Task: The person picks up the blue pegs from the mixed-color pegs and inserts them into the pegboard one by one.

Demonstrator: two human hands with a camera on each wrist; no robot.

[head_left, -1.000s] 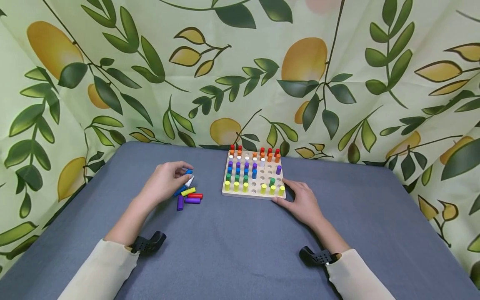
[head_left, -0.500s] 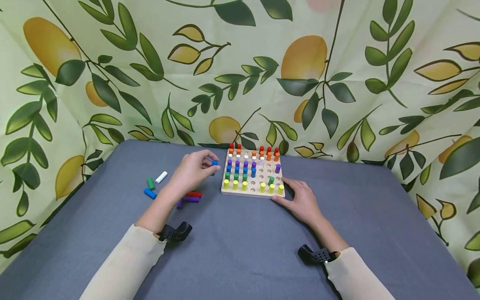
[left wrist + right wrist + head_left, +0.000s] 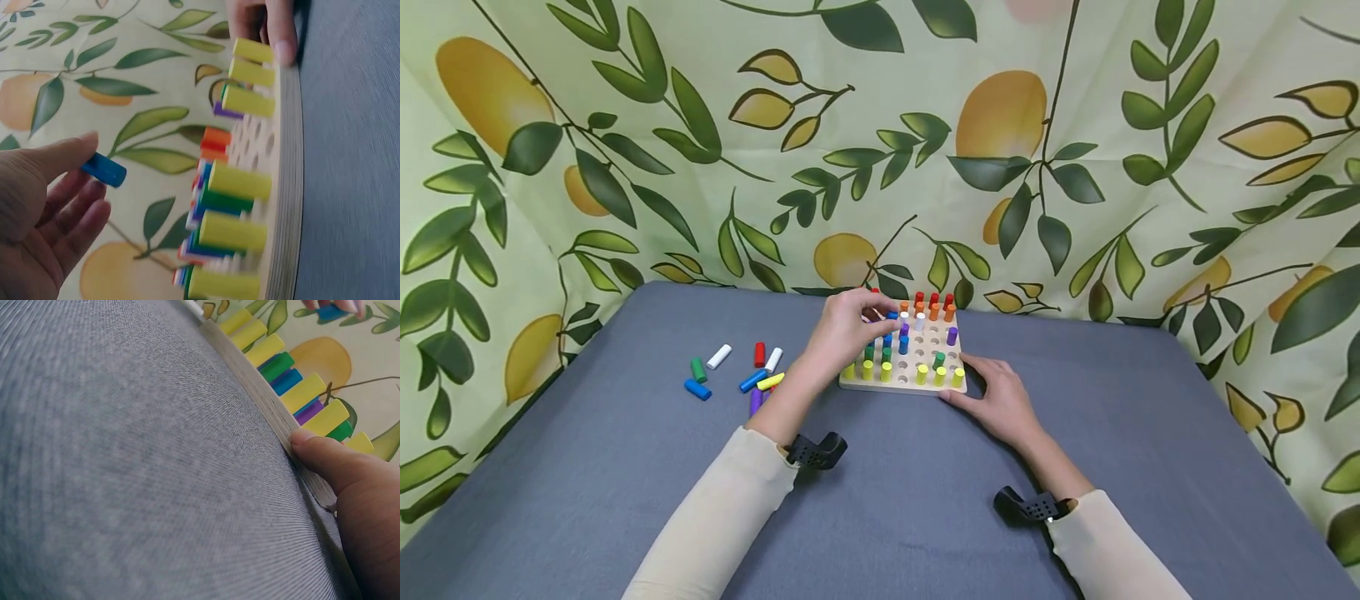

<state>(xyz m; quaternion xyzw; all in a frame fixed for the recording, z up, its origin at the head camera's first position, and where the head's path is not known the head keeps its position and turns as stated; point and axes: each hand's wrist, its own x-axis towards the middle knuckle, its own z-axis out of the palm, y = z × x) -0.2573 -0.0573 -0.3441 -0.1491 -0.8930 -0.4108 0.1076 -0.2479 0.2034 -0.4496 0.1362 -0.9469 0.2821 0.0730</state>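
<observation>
My left hand (image 3: pixel 844 327) is over the left part of a wooden pegboard (image 3: pixel 912 388), pinching a blue peg (image 3: pixel 105 170) between thumb and fingers. In the left wrist view that peg hangs above the tops of the standing pegs, apart from them. Rows of red, orange, white, purple, blue, green and yellow pegs (image 3: pixel 921 374) stand upright in the board, with bare holes in the middle and right columns. My right hand (image 3: pixel 1000 402) grips the board's front right corner, its thumb (image 3: pixel 306 439) on the front edge and its fingers along the right side. My left hand hides the board's back left pegs.
Left of the board, loose pegs lie on the grey cloth: a green peg (image 3: pixel 697 369), a white peg (image 3: pixel 718 357), a red peg (image 3: pixel 760 355), a yellow peg (image 3: pixel 771 382) and several others. A fruit-patterned curtain (image 3: pixel 700 183) rises behind the table.
My left hand has carried the blue peg rightward from the loose pegs to above the board, uncovering pegs on the cloth. My right hand keeps its place at the corner.
</observation>
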